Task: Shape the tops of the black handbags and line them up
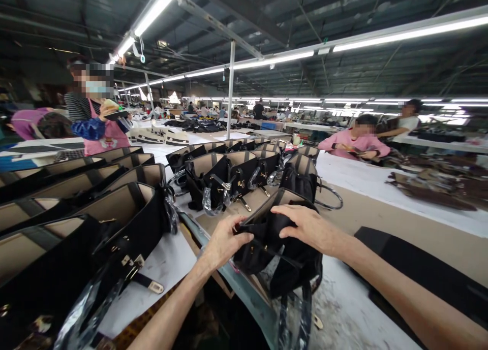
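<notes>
Here, a black bag is held at the near edge of the paper-covered table, with its opening upward. Its rim is pinched by the left hand; the right hand is laid over the top, thumb and fingers parted. Apparently the upper part is being adjusted, for which steadying by the left hand seems called for. Beyond, more black bags are lined up

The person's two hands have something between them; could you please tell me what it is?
In the head view, part of a black bag lies between the left hand and the right hand.
</notes>
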### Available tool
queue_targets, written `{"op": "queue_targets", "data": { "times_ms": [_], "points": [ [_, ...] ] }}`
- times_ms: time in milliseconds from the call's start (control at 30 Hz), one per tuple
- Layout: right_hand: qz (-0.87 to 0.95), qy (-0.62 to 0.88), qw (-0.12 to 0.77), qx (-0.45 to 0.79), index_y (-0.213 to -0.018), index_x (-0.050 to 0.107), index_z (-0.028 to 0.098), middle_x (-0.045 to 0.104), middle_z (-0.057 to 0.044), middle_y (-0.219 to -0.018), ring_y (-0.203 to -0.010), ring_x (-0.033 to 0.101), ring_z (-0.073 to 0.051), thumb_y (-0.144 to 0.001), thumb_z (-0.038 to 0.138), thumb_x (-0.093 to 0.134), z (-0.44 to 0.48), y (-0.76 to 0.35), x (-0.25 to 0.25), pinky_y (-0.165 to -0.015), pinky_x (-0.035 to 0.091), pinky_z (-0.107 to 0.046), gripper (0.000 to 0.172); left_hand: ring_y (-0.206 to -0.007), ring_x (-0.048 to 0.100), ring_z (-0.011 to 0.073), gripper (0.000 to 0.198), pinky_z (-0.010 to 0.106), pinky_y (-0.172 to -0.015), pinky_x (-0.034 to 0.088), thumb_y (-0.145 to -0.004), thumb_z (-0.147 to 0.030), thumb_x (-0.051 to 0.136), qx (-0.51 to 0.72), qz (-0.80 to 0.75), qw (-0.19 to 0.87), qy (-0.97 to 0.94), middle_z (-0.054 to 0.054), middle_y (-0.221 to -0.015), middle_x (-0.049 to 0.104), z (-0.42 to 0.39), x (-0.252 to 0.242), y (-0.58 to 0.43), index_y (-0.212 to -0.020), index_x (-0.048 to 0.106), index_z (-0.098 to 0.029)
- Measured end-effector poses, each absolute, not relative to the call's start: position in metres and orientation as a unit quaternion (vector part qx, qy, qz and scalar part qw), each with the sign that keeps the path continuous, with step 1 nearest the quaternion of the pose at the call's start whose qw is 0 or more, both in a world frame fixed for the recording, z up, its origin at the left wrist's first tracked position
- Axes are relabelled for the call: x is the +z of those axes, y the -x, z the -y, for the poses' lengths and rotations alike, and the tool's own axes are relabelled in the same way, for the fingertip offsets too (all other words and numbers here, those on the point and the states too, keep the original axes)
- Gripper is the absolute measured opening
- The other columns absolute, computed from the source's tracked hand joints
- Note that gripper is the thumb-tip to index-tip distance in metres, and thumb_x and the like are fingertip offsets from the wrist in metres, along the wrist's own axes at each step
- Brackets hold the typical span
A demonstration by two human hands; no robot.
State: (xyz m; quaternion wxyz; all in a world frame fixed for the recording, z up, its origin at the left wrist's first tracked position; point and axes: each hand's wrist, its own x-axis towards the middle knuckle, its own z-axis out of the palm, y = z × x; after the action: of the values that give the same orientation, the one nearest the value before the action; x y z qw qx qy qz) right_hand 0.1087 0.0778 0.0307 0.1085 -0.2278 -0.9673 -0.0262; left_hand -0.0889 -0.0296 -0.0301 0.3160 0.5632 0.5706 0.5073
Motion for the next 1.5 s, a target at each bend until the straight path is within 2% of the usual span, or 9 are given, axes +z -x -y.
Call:
{"op": "queue_targets", "data": {
  "times_ms": [100, 200, 300, 500, 700, 800, 1033, 1300, 1500],
  "points": [
    [0.961, 0.257, 0.101, -0.006, -0.110, 0.053, 0.023, 0.060, -0.004, -0.108, -0.097, 0.052, -0.020, -0.077, 0.025, 0.052, -0.081, -0.100, 0.028, -0.085, 0.037, -0.032, 0.033, -0.076, 0.053, 0.0144, 0.033, 0.023, -0.069, 0.040, -0.066, -0.019, 0.057, 0.506, -0.562, 0.293, -0.585, 0.001, -0.087, 0.063, 0.028, -0.030, 0.088, -0.099, 0.061, -0.018],
    [0.961, 0.262, 0.085, -0.007, -0.086, 0.061, 0.023, 0.065, 0.000, -0.086, -0.082, 0.055, -0.017, -0.081, 0.026, 0.047, -0.086, -0.095, 0.031, -0.073, 0.037, -0.027, 0.016, -0.076, 0.054, 0.0145, 0.031, 0.022, -0.067, 0.040, -0.069, -0.021, 0.056, 0.510, -0.564, 0.283, -0.585, 0.001, -0.088, 0.063, 0.029, -0.029, 0.089, -0.100, 0.060, -0.018],
    [0.959, 0.269, 0.092, 0.015, -0.071, 0.059, 0.021, 0.061, 0.002, -0.068, -0.069, 0.054, -0.013, -0.085, 0.028, 0.040, -0.091, -0.090, 0.034, -0.062, 0.034, -0.023, 0.025, -0.075, 0.055, 0.0146, 0.028, 0.022, -0.066, 0.040, -0.072, -0.025, 0.054, 0.507, -0.566, 0.275, -0.589, 0.001, -0.085, 0.063, 0.033, -0.027, 0.092, -0.098, 0.060, -0.016],
    [0.951, 0.291, 0.093, 0.043, -0.067, 0.059, 0.020, 0.059, 0.001, -0.068, -0.069, 0.053, -0.013, -0.083, 0.025, 0.041, -0.100, -0.072, 0.033, -0.060, 0.033, -0.021, 0.024, -0.076, 0.056, 0.0160, 0.036, 0.022, -0.065, 0.042, -0.079, -0.040, 0.046, 0.520, -0.600, 0.217, -0.568, 0.003, -0.090, 0.063, 0.041, -0.026, 0.093, -0.101, 0.059, -0.014],
    [0.943, 0.311, 0.115, 0.025, -0.070, 0.060, 0.020, 0.060, 0.000, -0.069, -0.070, 0.053, -0.013, -0.078, 0.021, 0.048, -0.104, -0.058, 0.036, -0.064, 0.033, -0.022, 0.014, -0.090, 0.056, 0.0191, 0.034, 0.024, -0.079, 0.042, -0.081, -0.037, 0.044, 0.535, -0.578, 0.203, -0.582, 0.004, -0.099, 0.064, 0.042, -0.022, 0.090, -0.103, 0.060, -0.017],
    [0.939, 0.314, 0.140, 0.035, -0.082, 0.056, 0.019, 0.059, 0.001, -0.067, -0.068, 0.053, -0.012, -0.076, 0.019, 0.050, -0.104, -0.054, 0.035, -0.063, 0.033, -0.021, 0.009, -0.090, 0.056, 0.0190, 0.036, 0.025, -0.080, 0.042, -0.083, -0.036, 0.042, 0.529, -0.574, 0.216, -0.587, 0.005, -0.102, 0.063, 0.043, -0.018, 0.093, -0.107, 0.059, -0.017],
    [0.948, 0.276, 0.155, 0.038, -0.118, 0.046, 0.022, 0.059, 0.002, -0.064, -0.059, 0.052, -0.011, -0.080, 0.015, 0.044, -0.105, -0.049, 0.032, -0.057, 0.034, -0.019, 0.038, -0.086, 0.055, 0.0189, 0.037, 0.025, -0.074, 0.043, -0.082, -0.038, 0.044, 0.520, -0.571, 0.267, -0.577, 0.004, -0.089, 0.064, 0.049, -0.014, 0.109, -0.106, 0.060, -0.015],
    [0.967, 0.196, 0.164, -0.023, -0.104, 0.059, 0.021, 0.066, -0.005, -0.091, -0.088, 0.058, -0.017, -0.081, 0.018, 0.047, -0.121, -0.033, 0.025, -0.078, 0.039, -0.024, 0.026, -0.077, 0.056, 0.0169, 0.037, 0.021, -0.064, 0.044, -0.078, -0.040, 0.049, 0.535, -0.587, 0.297, -0.531, 0.003, -0.082, 0.065, 0.055, -0.016, 0.114, -0.103, 0.062, -0.015],
    [0.967, 0.185, 0.175, -0.017, -0.102, 0.060, 0.020, 0.065, -0.005, -0.097, -0.091, 0.058, -0.018, -0.085, 0.020, 0.043, -0.125, -0.029, 0.022, -0.080, 0.040, -0.026, 0.024, -0.076, 0.056, 0.0175, 0.039, 0.022, -0.062, 0.045, -0.078, -0.040, 0.049, 0.542, -0.580, 0.311, -0.523, 0.004, -0.083, 0.066, 0.053, -0.018, 0.118, -0.104, 0.062, -0.015]
  ]
}}
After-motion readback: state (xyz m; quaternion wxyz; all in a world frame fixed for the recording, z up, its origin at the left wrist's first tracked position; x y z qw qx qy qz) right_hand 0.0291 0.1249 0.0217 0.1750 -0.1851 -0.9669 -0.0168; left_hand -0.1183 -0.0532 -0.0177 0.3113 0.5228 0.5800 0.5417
